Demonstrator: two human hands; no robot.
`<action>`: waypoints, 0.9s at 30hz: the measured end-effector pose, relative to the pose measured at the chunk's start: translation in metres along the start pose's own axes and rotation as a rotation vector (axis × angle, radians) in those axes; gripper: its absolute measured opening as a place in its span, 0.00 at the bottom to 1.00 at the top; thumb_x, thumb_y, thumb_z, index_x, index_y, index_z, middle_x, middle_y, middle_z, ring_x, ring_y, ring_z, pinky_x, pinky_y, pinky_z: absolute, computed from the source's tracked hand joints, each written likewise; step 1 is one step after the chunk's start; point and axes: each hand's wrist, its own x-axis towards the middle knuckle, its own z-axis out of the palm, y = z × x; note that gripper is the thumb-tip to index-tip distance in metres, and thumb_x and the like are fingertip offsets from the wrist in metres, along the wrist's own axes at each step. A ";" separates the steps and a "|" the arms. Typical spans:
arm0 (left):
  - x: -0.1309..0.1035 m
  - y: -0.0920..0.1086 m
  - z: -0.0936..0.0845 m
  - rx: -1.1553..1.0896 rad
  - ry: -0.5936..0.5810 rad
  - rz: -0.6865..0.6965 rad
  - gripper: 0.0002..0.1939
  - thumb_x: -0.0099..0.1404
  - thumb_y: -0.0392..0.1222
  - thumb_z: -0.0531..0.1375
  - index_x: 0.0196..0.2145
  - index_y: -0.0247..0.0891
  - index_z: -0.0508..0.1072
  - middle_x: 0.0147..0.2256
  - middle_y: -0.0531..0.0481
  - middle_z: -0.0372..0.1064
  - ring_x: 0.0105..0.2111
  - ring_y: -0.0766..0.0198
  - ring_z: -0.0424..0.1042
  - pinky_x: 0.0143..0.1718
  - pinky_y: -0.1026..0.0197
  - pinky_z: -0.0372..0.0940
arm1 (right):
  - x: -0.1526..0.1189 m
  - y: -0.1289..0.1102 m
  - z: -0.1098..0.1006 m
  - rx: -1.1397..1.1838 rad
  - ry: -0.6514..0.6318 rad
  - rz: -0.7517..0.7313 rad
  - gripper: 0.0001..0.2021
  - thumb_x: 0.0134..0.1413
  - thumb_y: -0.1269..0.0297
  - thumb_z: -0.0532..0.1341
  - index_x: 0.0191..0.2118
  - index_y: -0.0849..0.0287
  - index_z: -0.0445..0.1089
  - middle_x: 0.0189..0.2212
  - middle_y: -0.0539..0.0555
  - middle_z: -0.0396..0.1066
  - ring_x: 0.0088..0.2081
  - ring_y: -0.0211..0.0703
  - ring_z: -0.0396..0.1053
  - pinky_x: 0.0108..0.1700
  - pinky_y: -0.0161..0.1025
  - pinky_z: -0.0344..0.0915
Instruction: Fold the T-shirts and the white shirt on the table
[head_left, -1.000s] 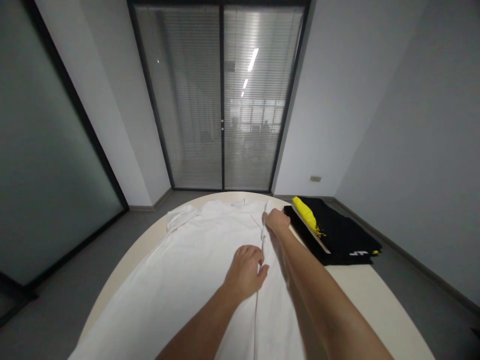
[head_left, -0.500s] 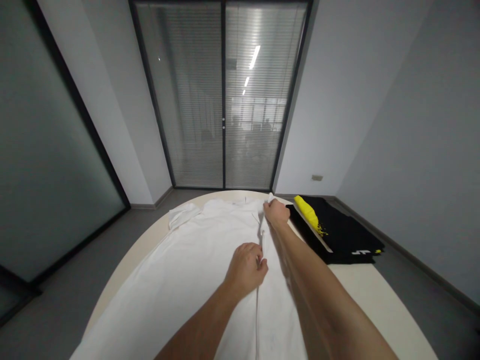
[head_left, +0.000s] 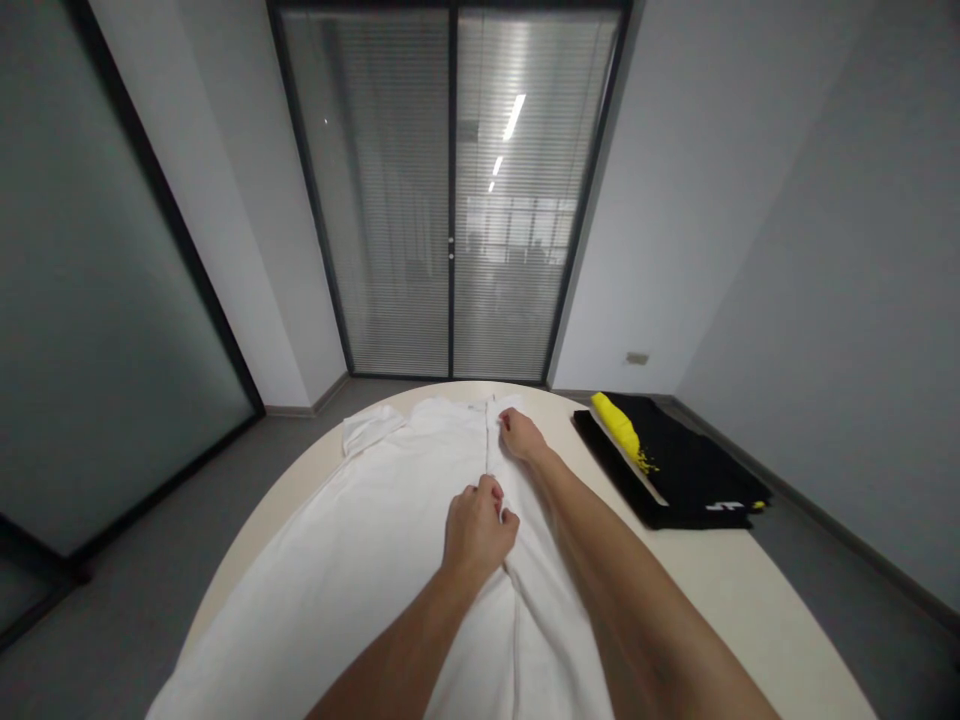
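A white T-shirt [head_left: 375,540] lies spread over the round table, its collar end at the far side and a short sleeve at the far left. Its right side is folded inward, with the edge running lengthwise near the middle. My right hand [head_left: 523,436] pinches the folded cloth near the collar end. Closer to me, my left hand [head_left: 478,522] grips the same folded edge between thumb and fingers. Creases run through the cloth below my left hand, and my right forearm hides part of the shirt's right side.
Folded black garments [head_left: 690,460] with a yellow print lie stacked at the table's right edge. The pale round table [head_left: 757,600] shows its bare surface at the right. Beyond it stand glass doors [head_left: 450,200] with blinds, and walls on both sides.
Both hands have moved left, carrying the shirt's right edge further inward over the body. More table shows between the shirt and the black garments.
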 end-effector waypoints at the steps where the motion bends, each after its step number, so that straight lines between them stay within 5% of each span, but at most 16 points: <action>1: 0.000 0.000 0.000 0.000 -0.003 0.005 0.10 0.57 0.34 0.58 0.37 0.42 0.68 0.30 0.52 0.69 0.34 0.58 0.70 0.38 0.59 0.61 | -0.002 0.005 -0.001 -0.017 0.018 0.034 0.17 0.65 0.68 0.54 0.57 0.57 0.66 0.55 0.60 0.70 0.55 0.46 0.67 0.54 0.36 0.59; 7: -0.001 -0.002 0.003 0.017 -0.019 0.070 0.12 0.57 0.32 0.57 0.38 0.42 0.73 0.33 0.48 0.71 0.40 0.55 0.70 0.43 0.56 0.62 | -0.005 0.031 -0.005 -0.089 0.052 0.304 0.22 0.64 0.58 0.53 0.55 0.70 0.68 0.55 0.73 0.67 0.57 0.64 0.64 0.53 0.52 0.63; 18: 0.002 -0.001 0.018 -0.016 -0.069 0.134 0.12 0.58 0.35 0.59 0.41 0.38 0.73 0.40 0.44 0.69 0.49 0.52 0.65 0.55 0.52 0.60 | 0.000 0.044 -0.004 -0.080 0.012 0.351 0.19 0.66 0.58 0.51 0.53 0.66 0.68 0.50 0.69 0.73 0.53 0.54 0.72 0.53 0.48 0.63; 27: 0.022 0.031 0.049 0.002 -0.145 0.195 0.15 0.58 0.35 0.59 0.44 0.37 0.71 0.43 0.43 0.68 0.50 0.52 0.64 0.57 0.50 0.57 | 0.003 0.089 -0.026 -0.073 0.076 0.392 0.17 0.67 0.60 0.53 0.53 0.66 0.68 0.50 0.70 0.72 0.51 0.54 0.73 0.50 0.43 0.67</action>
